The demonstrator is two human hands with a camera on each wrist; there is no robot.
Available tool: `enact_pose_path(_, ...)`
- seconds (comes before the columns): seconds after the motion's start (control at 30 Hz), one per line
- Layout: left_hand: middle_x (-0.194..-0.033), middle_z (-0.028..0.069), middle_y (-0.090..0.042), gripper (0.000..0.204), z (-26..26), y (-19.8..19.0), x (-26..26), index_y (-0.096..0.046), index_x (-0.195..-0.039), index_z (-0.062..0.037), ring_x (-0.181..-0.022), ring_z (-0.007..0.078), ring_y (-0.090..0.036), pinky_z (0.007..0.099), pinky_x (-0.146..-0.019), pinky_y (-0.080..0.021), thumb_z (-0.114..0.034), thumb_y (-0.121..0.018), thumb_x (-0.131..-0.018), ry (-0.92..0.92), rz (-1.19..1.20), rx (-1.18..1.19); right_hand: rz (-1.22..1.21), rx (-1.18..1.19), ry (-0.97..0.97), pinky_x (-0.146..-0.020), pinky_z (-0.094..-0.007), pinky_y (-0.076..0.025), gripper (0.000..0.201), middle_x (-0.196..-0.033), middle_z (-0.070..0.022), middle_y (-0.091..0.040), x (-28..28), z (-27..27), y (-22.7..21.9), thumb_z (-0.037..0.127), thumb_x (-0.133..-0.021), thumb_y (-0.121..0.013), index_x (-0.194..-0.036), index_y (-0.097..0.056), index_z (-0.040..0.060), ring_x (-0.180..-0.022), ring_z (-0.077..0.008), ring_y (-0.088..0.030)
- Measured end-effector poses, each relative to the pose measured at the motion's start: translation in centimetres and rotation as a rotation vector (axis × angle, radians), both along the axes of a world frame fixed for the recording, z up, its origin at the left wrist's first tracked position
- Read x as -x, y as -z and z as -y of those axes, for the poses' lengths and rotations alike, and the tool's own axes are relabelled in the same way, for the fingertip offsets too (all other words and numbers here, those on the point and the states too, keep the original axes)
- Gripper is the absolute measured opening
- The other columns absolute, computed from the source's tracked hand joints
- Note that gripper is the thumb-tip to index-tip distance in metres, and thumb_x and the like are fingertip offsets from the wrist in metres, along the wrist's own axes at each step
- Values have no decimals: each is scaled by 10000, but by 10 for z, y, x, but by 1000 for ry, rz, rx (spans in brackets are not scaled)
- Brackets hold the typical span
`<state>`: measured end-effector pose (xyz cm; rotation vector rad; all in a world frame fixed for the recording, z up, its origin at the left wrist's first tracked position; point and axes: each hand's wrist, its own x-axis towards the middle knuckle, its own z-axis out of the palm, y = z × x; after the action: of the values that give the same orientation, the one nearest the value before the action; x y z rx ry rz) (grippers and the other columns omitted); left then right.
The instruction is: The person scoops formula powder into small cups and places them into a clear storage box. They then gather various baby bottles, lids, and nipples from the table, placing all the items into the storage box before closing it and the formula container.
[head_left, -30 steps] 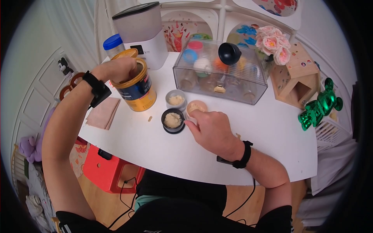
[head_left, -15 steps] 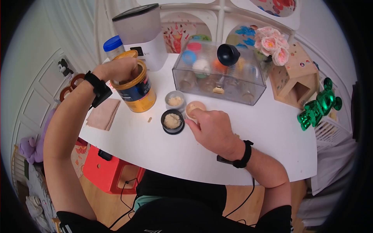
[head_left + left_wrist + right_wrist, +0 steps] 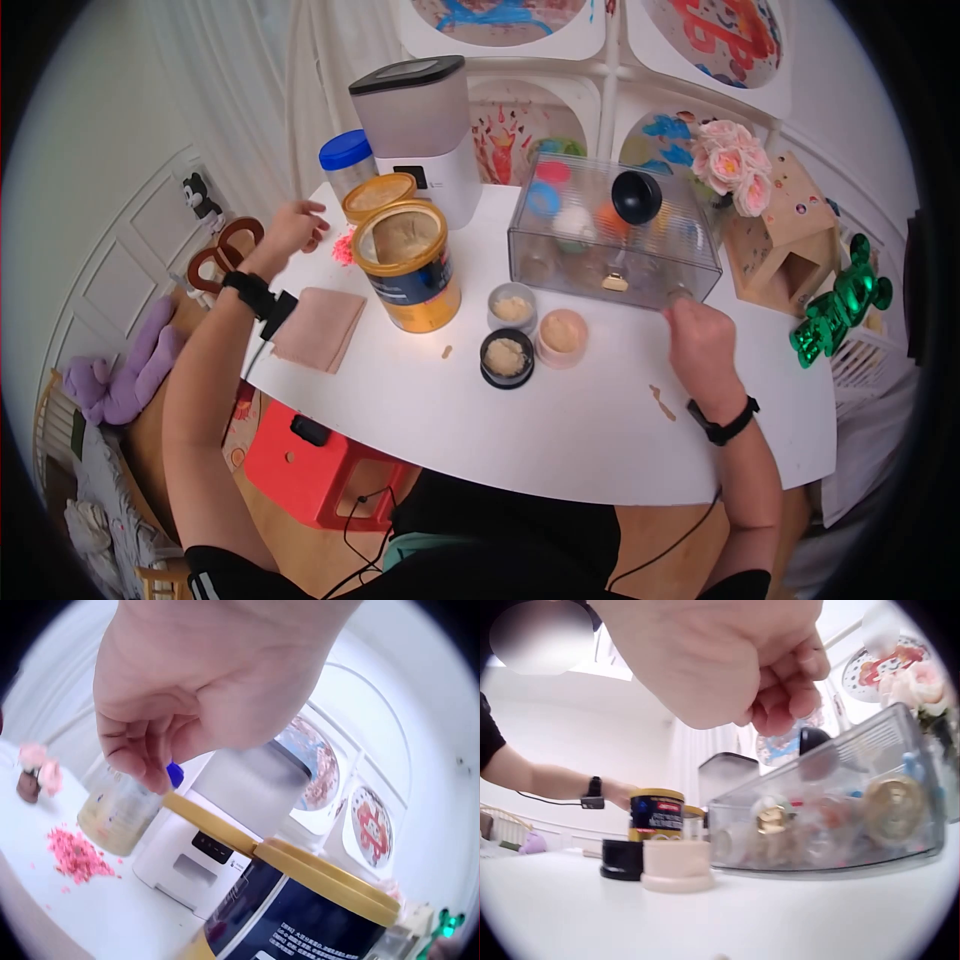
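My left hand [image 3: 295,228] is raised beyond the folded cloth [image 3: 318,328], left of the opened gold-rimmed tin [image 3: 405,270], its fingers loosely bent with nothing visible in them. In the left wrist view its fingertips overlap a blue-lidded jar [image 3: 120,814], above pink bits [image 3: 79,856] on the table. My right hand [image 3: 702,350] hovers by the front right corner of the clear box [image 3: 600,250], fingers loosely curled, no object showing between them. Three small cups, grey [image 3: 512,308], black [image 3: 507,358] and pink [image 3: 562,337], stand together, each holding pale crumbly stuff.
A white appliance [image 3: 425,150] stands behind the tin. The clear box holds colourful items, with a black round object [image 3: 636,197] on top. Roses [image 3: 735,165], a wooden house [image 3: 785,260] and a green shiny bear [image 3: 845,300] line the right. Brown strips [image 3: 662,402] lie on the table.
My left hand has come out of the tin and moved left. My right hand has left the pink cup and moved right, toward the box's corner. The head view has shifted.
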<state>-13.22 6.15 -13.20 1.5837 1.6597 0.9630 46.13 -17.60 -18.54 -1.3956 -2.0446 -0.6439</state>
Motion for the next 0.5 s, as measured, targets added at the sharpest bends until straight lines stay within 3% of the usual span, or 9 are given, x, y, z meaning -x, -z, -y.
enact_pose_path(0.07, -1117, 185, -725, 391, 16, 2, -28, -604, -1296, 81, -891, 217, -719, 365, -838, -594, -258, -527, -1116, -45, 180, 97, 27, -6, 6, -609, -440, -511, 124, -812, -130, -623, -16, 7, 3, 53, -869, -749, -926, -643, 22, -724, -332, -643)
enact_pose_path(0.13, -1114, 164, -729, 405, 10, 17, -36, -632, -1271, 47, -890, 206, -714, 350, -874, -577, -318, -522, -1134, -80, 390, 165, 31, -8, 17, -623, -433, -513, 175, -852, -128, -618, -24, 8, 6, 29, -842, -766, -976, -654, 17, -761, -326, -641)
enact_pose_path(0.2, -1086, 145, -735, 395, 8, 17, -48, -645, -1261, 30, -883, 195, -711, 335, -866, -565, -327, -528, -1137, -27, 463, 171, 7, -12, 38, -633, -428, -513, 242, -872, -122, -605, -29, 8, 11, 17, -815, -790, -1019, -660, 15, -784, -320, -635)
enact_pose_path(0.33, -1035, 105, -743, 340, -27, 22, -32, -675, -1229, 1, -869, 170, -700, 310, -832, -543, -299, -545, -1135, 90, 471, 79, -60, -3, 14, -614, -424, -482, 248, -821, -118, -567, -32, 10, 13, 43, -797, -833, -910, -613, 25, -746, -322, -598)
enact_pose_path(0.5, -1034, 39, -721, 277, -11, -11, -49, -699, -1195, -45, -953, 131, -672, 320, -857, -533, -280, -576, -1116, -2, 340, -52, -139, 51, 52, -580, -421, -433, 302, -763, -128, -520, -37, 18, 13, 58, -829, -833, -791, -534, 26, -671, -344, -541)
